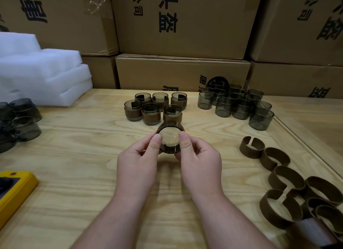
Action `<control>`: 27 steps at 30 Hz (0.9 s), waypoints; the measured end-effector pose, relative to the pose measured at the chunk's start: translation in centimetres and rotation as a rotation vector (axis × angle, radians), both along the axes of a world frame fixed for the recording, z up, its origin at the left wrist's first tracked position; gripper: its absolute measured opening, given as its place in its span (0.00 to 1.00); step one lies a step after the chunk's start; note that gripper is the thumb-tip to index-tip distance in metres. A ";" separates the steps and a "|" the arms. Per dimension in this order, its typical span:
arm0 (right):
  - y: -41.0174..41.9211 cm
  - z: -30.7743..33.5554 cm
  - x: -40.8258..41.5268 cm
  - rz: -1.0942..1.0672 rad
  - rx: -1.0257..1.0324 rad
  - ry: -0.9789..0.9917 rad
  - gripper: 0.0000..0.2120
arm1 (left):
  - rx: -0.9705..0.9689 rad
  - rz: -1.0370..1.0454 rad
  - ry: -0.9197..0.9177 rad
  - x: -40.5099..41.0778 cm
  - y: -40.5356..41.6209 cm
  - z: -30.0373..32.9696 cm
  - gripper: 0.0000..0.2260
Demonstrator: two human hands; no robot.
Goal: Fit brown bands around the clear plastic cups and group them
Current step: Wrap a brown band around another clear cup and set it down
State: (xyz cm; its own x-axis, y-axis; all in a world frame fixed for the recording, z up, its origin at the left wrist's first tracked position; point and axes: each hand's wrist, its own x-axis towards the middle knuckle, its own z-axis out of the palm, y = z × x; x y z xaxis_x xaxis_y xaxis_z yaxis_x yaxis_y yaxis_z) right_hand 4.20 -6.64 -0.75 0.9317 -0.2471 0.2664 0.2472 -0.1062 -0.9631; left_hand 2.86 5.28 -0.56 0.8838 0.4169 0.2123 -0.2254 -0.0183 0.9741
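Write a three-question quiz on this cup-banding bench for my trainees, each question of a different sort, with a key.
1. True or false: both hands hold the same cup.
2. How many banded cups stand grouped behind the hands?
3. Where do the loose brown bands lie? A) beside the yellow object B) on the person's right of the wooden table C) on the white foam

Key
1. True: the left hand and right hand both pinch it, held tilted toward the camera.
2. Six, in two rows of three.
3. B; the bare cups stand beyond them.
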 end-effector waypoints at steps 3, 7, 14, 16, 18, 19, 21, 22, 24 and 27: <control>0.2 0.0 -0.2 0.036 0.021 0.017 0.18 | 0.019 -0.016 0.050 -0.1 -0.2 0.3 0.12; 0.0 -0.1 0.0 0.002 -0.006 0.019 0.17 | 0.034 -0.062 0.068 -0.2 -0.3 0.0 0.15; 0.1 0.2 -0.1 0.109 0.199 0.090 0.21 | -0.220 -0.170 0.026 0.0 -0.1 0.1 0.09; 0.0 0.5 0.0 0.163 0.277 0.128 0.21 | -0.254 -0.208 0.017 -0.1 -0.1 0.6 0.13; 0.0 0.9 -0.2 0.211 0.299 0.163 0.17 | -0.244 -0.259 0.036 -0.3 -0.1 0.9 0.20; 0.0 1.0 -0.3 0.225 0.302 0.169 0.16 | -0.227 -0.282 0.059 -0.3 -0.2 1.0 0.22; 0.2 1.2 -0.5 0.246 0.287 0.155 0.15 | -0.163 -0.296 0.109 -0.4 -0.3 0.9 0.25; 0.2 1.3 -0.6 0.246 0.263 0.158 0.17 | -0.113 -0.288 0.123 -0.5 -0.3 0.8 0.28; 0.1 1.5 -0.7 0.254 0.243 0.189 0.21 | 0.003 -0.279 0.123 -0.6 -0.6 0.6 0.32; 0.1 1.7 -1.0 0.346 0.315 0.196 0.27 | 0.059 -0.283 0.116 -0.8 -1.2 0.6 0.33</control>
State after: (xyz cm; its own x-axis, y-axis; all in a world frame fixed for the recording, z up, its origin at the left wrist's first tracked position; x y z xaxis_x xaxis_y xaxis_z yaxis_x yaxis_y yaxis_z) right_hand 3.22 -6.50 0.99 0.9982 0.0449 0.0404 0.0278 0.2530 -0.9671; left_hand 2.02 4.12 0.00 0.9827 0.1409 0.1201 -0.1172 -0.0284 0.9927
